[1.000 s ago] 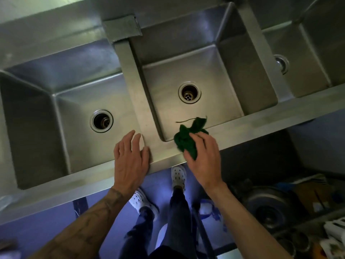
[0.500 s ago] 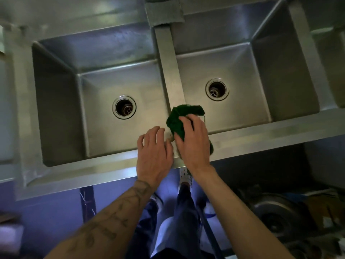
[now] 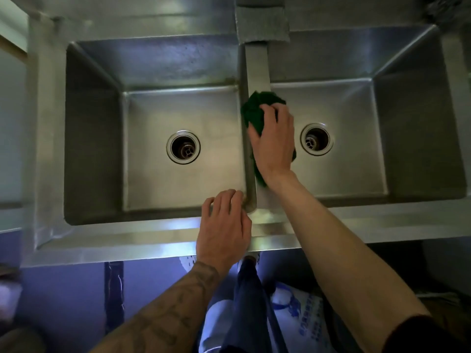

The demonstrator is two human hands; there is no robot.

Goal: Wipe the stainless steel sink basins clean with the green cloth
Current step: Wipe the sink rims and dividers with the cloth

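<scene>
Two stainless steel basins lie below me: the left basin (image 3: pixel 153 189) with its round drain (image 3: pixel 183 147) and the right basin (image 3: pixel 354 174) with its drain (image 3: pixel 316 139). A steel divider (image 3: pixel 257 70) runs between them. My right hand (image 3: pixel 274 143) presses the crumpled green cloth (image 3: pixel 254 110) onto the divider, about halfway along it, with the cloth hanging over both sides. My left hand (image 3: pixel 224 230) rests on the sink's front rim (image 3: pixel 127 238), fingers spread at the divider's near end, holding nothing.
A grey pad (image 3: pixel 262 21) lies on the back ledge where the divider meets it. The sink's left end wall (image 3: pixel 46 123) stands at the left. Below the rim I see my legs, a white shoe (image 3: pixel 187 261) and a white bag (image 3: pixel 300 317) on the floor.
My right hand slid the green cloth away from me along the divider, from its near end to the middle. My left hand stayed on the front rim. The view shifted left.
</scene>
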